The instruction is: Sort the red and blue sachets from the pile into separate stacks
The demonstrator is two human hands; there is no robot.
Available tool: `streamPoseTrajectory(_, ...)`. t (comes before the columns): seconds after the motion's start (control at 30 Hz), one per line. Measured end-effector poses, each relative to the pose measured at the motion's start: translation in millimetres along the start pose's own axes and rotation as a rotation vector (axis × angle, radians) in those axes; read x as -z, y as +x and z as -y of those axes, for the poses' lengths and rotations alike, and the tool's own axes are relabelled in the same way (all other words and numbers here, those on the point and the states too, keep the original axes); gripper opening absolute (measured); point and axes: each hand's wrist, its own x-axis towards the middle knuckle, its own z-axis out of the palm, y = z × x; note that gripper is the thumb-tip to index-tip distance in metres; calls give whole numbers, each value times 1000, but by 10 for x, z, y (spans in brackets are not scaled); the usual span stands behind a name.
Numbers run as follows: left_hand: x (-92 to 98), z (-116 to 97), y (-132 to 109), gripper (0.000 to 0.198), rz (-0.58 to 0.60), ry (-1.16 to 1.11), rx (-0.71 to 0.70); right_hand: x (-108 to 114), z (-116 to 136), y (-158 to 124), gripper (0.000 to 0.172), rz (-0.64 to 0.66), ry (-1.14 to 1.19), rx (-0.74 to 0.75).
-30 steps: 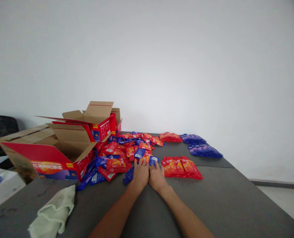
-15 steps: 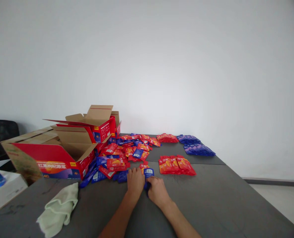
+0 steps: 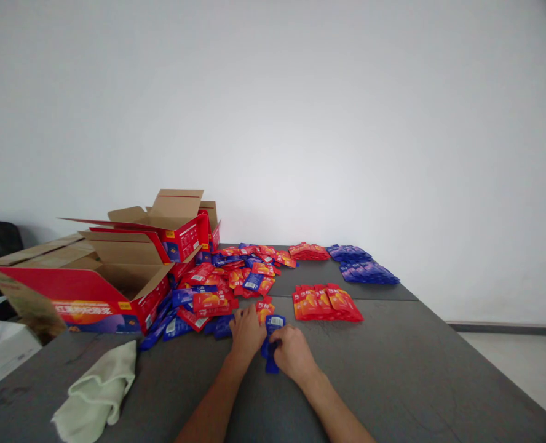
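In from the middle of the counter's (image 3: 393, 357) near edge, the right hand (image 3: 294, 354) grasps at least two glossy, flat, overlapping blue packets (image 3: 267, 346), one showing a white barcode panel (image 3: 277, 320); the left hand (image 3: 248, 330) curls beside them, whether gripping I cannot tell. Beyond lie one fanned red row (image 3: 326, 303) and, toward the left edge, one uncountable red-and-blue heap (image 3: 213, 299) beside at least three open boxes (image 3: 98, 301). Toward the far right corner sit one red pile (image 3: 308, 251) and two blue rows (image 3: 367, 272).

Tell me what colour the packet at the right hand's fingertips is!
The packet at the right hand is blue, best seen in the head view.
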Motion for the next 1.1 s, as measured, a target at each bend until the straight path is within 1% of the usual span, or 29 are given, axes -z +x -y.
streamPoseTrajectory(0.07, -8, 12, 3, 39, 12, -20, -17, -16, 1, -8, 45, 4, 13, 11)
streamPoseTrajectory(0.13, -20, 20, 7, 42, 2, -37, -19, -35, -7, -7, 45, -13, 30, 15)
streamPoseTrajectory(0.2, -35, 23, 13, 47, -19, -68, -14, -51, -28, 5, 47, -80, 43, 20)
streamPoseTrajectory(0.27, -49, 29, 26, 47, -46, -131, -16, -62, -56, 20, 49, -150, 46, 36)
streamPoseTrajectory(0.33, -58, 44, 48, 45, -79, -252, -45, -71, -81, 31, 50, -169, 42, 69)
streamPoseTrajectory(0.4, -58, 68, 76, 48, -113, -394, -49, -79, -91, 32, 48, -147, 31, 101)
streamPoseTrajectory(0.47, -48, 96, 99, 50, -145, -524, -12, -80, -78, 23, 46, -122, 23, 111)
streamPoseTrajectory(0.53, -31, 115, 104, 46, -151, -681, 35, -72, -44, 11, 42, -93, 30, 87)
streamPoseTrajectory(0.63, -4, 107, 75, 33, -73, -1029, 57, -61, 7, 11, 32, -112, 98, 16)
streamPoseTrajectory(0.7, 11, 77, 43, 26, -18, -1231, 82, -73, 9, 33, 26, -167, 212, -34)
streamPoseTrajectory(0.77, 20, 36, 10, 23, 13, -1363, 125, -107, -22, 70, 24, -232, 368, -88)
streamPoseTrajectory(0.87, 26, -26, -38, 24, 70, -1489, 153, -171, -95, 122, 24, -261, 587, -143)
streamPoseTrajectory(1.03, 63, -100, -103, 26, 141, -1558, 80, -162, -125, 121, 21, -146, 852, -144)
streamPoseTrajectory(1.1, 97, -108, -106, 31, 160, -1601, 85, -132, -107, 103, 18, -115, 921, -168)
